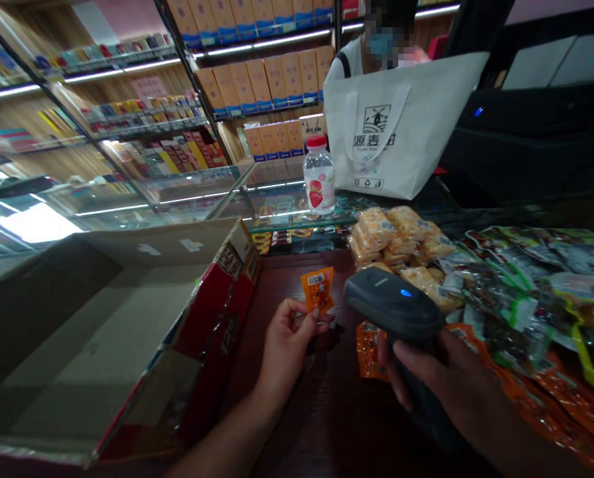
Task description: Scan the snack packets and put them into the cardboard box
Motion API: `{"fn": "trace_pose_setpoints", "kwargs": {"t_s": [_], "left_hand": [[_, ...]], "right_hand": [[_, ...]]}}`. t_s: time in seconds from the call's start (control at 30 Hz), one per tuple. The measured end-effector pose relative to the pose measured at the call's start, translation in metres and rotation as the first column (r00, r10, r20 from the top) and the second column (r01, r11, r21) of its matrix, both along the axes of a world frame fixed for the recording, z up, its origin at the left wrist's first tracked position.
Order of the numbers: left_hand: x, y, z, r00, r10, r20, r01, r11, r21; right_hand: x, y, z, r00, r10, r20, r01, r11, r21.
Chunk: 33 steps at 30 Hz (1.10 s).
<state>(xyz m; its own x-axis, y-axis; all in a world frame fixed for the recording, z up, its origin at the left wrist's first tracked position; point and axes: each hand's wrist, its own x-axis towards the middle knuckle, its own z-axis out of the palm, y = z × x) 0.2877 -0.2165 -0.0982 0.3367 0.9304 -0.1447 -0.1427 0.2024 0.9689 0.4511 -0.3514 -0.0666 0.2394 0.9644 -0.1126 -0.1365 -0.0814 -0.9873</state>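
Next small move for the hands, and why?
I'd line up the scanner with the orange packet's barcode-like patch: the left hand holds the orange packet upright, patch showing, and the right hand has the scanner's nose pointing that way, apart from it.

One scanner (393, 302), one bottle (319, 178) and at least three orange packets (318, 289) show.
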Motion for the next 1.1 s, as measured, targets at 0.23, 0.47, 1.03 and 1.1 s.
{"fn": "trace_pose_setpoints", "kwargs": {"t_s": [0.23,0.47,1.03,1.1], "left_hand": [[-0.0011,0.0021,-0.002,0.997,0.006,-0.077,-0.006,1.0,0.005],[0.0013,0.004,-0.0015,0.997,0.025,-0.079,-0.024,1.0,0.014],[0.0009,0.002,-0.0001,0.989,0.027,-0.145,-0.021,0.999,0.044],[0.0012,0.0031,-0.0025,0.993,0.024,-0.117,-0.02,0.999,0.028]], "right_hand": [[0.0001,-0.0023,-0.0074,0.998,0.026,-0.053,-0.026,1.0,0.009],[0.0034,-0.0023,-0.0038,0.996,0.064,-0.057,-0.064,0.998,0.003],[0.0029,-0.0045,-0.0055,0.992,0.086,-0.088,-0.085,0.996,0.008],[0.0029,-0.0045,-0.0058,0.991,0.095,-0.094,-0.095,0.995,0.008]]}}
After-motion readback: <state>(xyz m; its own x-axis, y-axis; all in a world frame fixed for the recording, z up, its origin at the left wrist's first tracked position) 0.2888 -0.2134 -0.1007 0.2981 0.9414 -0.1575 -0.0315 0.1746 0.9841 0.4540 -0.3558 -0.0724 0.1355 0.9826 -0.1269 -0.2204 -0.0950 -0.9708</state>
